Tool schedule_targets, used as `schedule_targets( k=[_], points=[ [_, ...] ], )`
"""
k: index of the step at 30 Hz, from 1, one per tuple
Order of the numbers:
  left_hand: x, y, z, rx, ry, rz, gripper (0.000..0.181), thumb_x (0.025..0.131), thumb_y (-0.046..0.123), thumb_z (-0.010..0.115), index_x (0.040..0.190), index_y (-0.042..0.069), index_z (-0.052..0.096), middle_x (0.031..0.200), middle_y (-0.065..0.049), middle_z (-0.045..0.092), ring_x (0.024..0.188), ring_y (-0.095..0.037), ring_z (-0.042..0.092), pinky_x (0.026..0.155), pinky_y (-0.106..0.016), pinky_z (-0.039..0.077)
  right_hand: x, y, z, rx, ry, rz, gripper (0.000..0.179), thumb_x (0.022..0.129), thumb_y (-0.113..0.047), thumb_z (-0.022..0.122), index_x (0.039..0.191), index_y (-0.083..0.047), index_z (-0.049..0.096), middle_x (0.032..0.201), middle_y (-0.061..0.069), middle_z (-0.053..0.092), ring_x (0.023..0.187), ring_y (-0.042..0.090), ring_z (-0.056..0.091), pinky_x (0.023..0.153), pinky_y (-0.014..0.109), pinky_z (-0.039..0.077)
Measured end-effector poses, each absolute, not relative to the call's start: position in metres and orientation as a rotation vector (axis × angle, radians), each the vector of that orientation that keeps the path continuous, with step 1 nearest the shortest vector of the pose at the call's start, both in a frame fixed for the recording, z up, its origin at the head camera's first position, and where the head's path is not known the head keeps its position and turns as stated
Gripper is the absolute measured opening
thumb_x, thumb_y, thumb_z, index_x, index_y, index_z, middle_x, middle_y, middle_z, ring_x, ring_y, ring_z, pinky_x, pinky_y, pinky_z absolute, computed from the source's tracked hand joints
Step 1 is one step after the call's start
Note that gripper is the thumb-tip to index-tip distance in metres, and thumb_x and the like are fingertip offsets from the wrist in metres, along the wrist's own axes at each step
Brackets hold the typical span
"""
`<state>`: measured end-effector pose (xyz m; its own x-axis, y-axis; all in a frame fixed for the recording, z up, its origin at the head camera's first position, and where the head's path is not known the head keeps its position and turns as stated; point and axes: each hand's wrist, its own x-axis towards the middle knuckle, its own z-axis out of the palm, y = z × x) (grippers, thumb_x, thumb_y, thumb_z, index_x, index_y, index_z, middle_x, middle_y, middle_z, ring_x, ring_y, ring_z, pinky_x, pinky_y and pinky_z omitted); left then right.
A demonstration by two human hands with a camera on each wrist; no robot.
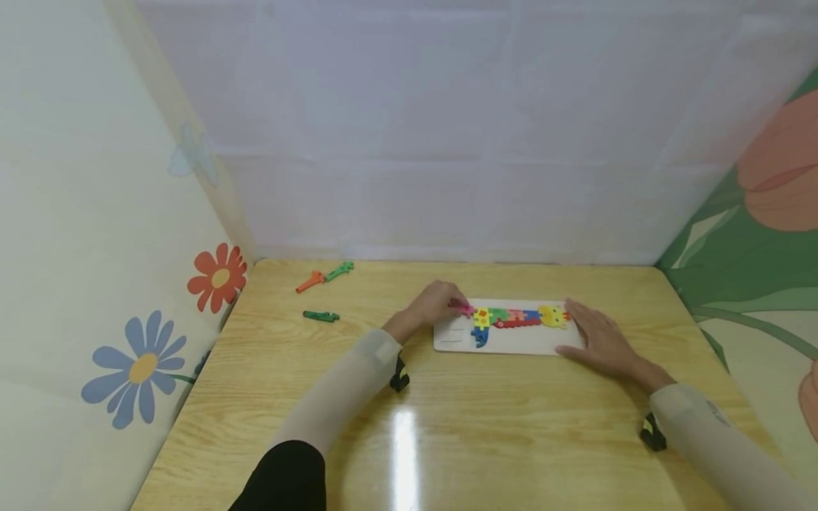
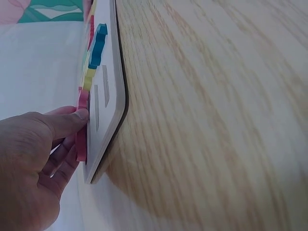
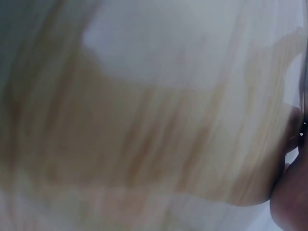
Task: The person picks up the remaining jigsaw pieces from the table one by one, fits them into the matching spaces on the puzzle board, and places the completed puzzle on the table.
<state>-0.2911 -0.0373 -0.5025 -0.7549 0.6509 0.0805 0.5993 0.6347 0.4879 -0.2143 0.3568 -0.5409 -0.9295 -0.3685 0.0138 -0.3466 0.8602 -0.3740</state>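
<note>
My left hand [image 1: 436, 303] pinches a pink puzzle piece [image 1: 469, 311] between thumb and fingers at the left end of a white puzzle board [image 1: 524, 343]. In the left wrist view the pink piece [image 2: 82, 149] lies along the board's face, beside two shallow slots. A giraffe-shaped row of colourful pieces sits on the board, with a yellow head [image 1: 553, 316] on the right and a blue leg piece [image 1: 480, 336] lower left. At the board's right end rests my right hand [image 1: 601, 342], fingers extended along the edge; its wrist view shows mostly blurred tabletop.
Loose on the wooden table [image 1: 486, 426], toward the back left, lie an orange piece [image 1: 309, 282], a green piece [image 1: 339, 270] and a dark green piece [image 1: 321, 316]. A pale wall covering [image 1: 409, 142] rises behind the table, with flower-printed panels at both sides.
</note>
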Motion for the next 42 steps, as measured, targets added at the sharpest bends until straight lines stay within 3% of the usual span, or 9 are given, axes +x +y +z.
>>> schedule_targets(
  k=[42],
  points=[
    [-0.2872,-0.0322,-0.5007,0.953,2.789,0.661,0.024,0.097,0.013,0.079,0.12,0.007,0.079,0.108,-0.005,0.077,0.096,-0.016,0.068,0.087,-0.027,0.056,-0.2102,0.3537,-0.5373,-0.602,2.995,-0.619,0.104,0.094,-0.054,0.074,0.167,0.0,0.022,0.171,0.027,0.026,0.155,0.051,0.024,0.12,0.072,0.017]
  ],
)
